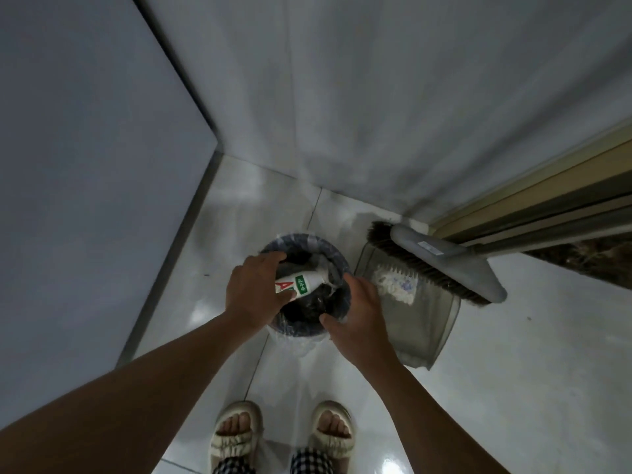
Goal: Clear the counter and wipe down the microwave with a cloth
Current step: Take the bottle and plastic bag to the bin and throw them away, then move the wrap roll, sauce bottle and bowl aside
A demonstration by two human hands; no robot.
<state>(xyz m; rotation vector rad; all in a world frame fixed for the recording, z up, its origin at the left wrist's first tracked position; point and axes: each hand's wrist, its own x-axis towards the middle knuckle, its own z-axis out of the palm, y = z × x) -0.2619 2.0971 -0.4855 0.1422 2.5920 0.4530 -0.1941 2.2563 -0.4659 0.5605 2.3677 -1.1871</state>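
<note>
Gripping a white bottle point(301, 283) over the bin point(337, 268), left hand point(254, 292); right hand point(359, 314) pinches its liner.

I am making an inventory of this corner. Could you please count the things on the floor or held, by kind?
Bin: 1
Bottle, held by the left hand over the bin: 1
Dustpan: 1
Broom: 1
Slippers: 2
Total: 6

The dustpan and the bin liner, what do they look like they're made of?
The dustpan looks like smoky translucent hard plastic: the pale floor shows through its walls. The bin liner seems thin clear plastic film, crinkled and glossy where it folds over the rim.
</note>
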